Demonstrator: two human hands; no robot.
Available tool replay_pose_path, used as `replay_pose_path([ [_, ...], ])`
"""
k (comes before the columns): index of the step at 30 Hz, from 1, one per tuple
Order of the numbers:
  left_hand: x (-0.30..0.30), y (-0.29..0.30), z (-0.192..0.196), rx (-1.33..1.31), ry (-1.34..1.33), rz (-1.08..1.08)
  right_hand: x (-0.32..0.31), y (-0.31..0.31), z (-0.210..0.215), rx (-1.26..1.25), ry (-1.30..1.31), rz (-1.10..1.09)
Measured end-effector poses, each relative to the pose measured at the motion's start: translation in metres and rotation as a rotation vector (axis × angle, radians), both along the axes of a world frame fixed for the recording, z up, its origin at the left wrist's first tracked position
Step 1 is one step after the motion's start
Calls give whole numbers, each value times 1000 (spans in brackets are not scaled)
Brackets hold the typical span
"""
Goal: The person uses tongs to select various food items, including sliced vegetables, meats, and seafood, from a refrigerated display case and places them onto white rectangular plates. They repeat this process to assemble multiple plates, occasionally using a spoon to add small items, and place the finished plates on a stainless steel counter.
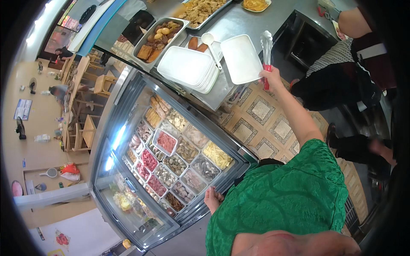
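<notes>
- While the right hand [270, 79] is up over the counter [243, 19], it's closed round red-handled tongs [267, 47], tips up. A white plate [241, 57] touches it at one corner; can't tell if it's gripped.
- Left hand [212, 199] is loosely curled and empty, resting on the chiller [222, 179] rim.
- Step, likely: collecting plate and tongs.
- Next calls for bringing both down over the chiller's tubs [175, 164].
</notes>
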State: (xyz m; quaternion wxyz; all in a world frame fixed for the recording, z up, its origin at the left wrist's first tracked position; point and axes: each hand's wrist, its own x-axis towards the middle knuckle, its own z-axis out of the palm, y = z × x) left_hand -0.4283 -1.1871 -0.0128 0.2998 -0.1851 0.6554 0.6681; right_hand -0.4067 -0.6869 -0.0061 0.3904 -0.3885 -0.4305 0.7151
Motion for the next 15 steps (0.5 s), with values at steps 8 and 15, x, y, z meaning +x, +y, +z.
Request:
replay_pose_path([
  [8, 17, -6, 9, -3, -68, 182, -62, 68, -24, 6, -110, 3],
  [15, 29, -25, 15, 93, -155, 311, -39, 131, -70, 27, -223, -70],
])
